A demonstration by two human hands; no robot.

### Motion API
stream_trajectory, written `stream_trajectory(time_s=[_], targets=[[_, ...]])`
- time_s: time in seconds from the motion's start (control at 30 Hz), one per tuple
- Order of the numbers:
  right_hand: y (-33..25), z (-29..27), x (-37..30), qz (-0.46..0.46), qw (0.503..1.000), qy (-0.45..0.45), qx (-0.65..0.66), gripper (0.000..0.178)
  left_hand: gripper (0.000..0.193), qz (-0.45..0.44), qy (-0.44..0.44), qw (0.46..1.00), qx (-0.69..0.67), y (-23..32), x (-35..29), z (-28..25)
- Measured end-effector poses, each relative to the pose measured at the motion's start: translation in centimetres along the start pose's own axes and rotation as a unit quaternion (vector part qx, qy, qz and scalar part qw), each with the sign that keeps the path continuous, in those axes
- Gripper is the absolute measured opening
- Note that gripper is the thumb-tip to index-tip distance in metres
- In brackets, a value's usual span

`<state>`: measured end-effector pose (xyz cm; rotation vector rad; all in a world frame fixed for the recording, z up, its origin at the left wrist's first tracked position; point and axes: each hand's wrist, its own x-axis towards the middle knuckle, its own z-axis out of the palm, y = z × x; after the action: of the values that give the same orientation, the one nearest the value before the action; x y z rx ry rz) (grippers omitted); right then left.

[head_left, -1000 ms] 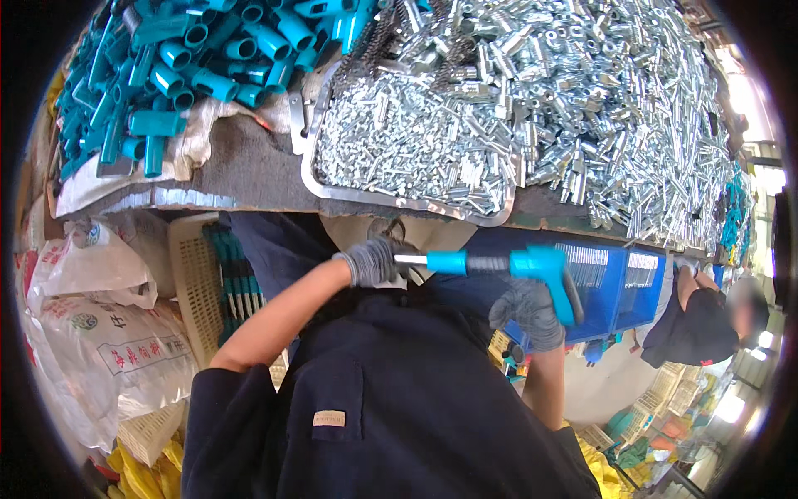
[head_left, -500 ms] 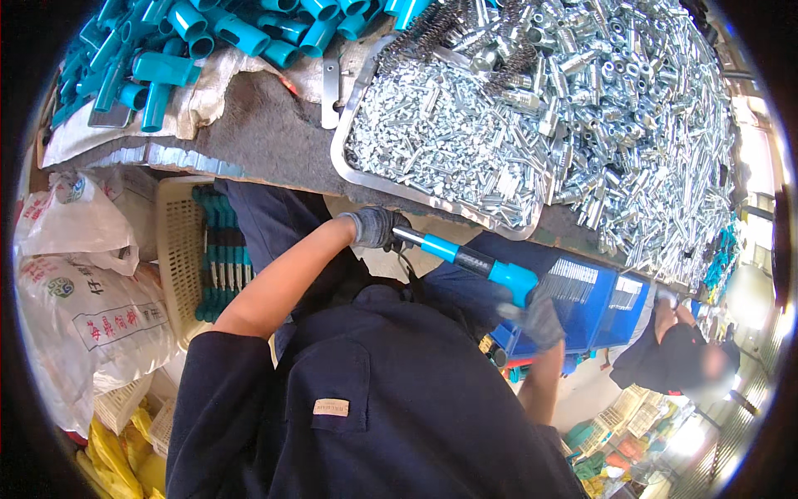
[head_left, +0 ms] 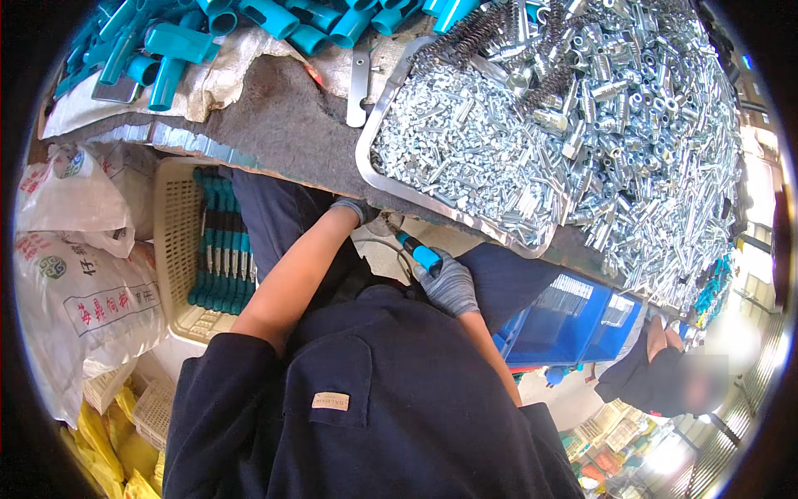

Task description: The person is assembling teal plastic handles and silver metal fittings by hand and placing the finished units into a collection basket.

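My right hand (head_left: 450, 285), in a grey glove, is closed round the near end of a teal and black tube-shaped tool (head_left: 418, 251). The tool slants away to the upper left, toward the bench edge. My left hand (head_left: 359, 209), also gloved, is just below that edge; its fingers are mostly hidden, and I cannot see what they hold. A thin dark cord (head_left: 384, 242) loops between the hands. Above them, a metal tray (head_left: 370, 170) on the bench bears many small silvery pins and fittings.
Teal tubes (head_left: 270, 18) are piled at the bench's far left. A cream basket (head_left: 177, 258) of similar teal and black tools stands left of my legs, beside white sacks (head_left: 91, 291). Blue bins (head_left: 532, 320) stand at the right, with another person (head_left: 640, 374) beyond.
The tool lay across between my hands; now it points up-left, with more of it hidden. My right hand has moved left and inward. My left hand has slipped farther under the bench edge.
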<state>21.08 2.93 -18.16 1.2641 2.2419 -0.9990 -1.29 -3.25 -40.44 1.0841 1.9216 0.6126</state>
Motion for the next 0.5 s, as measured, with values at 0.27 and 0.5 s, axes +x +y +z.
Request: stream_trajectory(time_s=[0.27, 0.5], targets=[[-1.3, -0.4, 1.5, -0.032, 0.999, -0.028, -0.031, 0.045, 0.065, 0.023, 0.027, 0.992, 0.122, -2.6, 1.2, 1.7], [-2.8, 2.5, 4.6, -0.118, 0.977, -0.077, -0.158, 0.031, 0.061, 0.059, -0.021, 0.988, 0.141, 3.0, -0.5, 0.0]])
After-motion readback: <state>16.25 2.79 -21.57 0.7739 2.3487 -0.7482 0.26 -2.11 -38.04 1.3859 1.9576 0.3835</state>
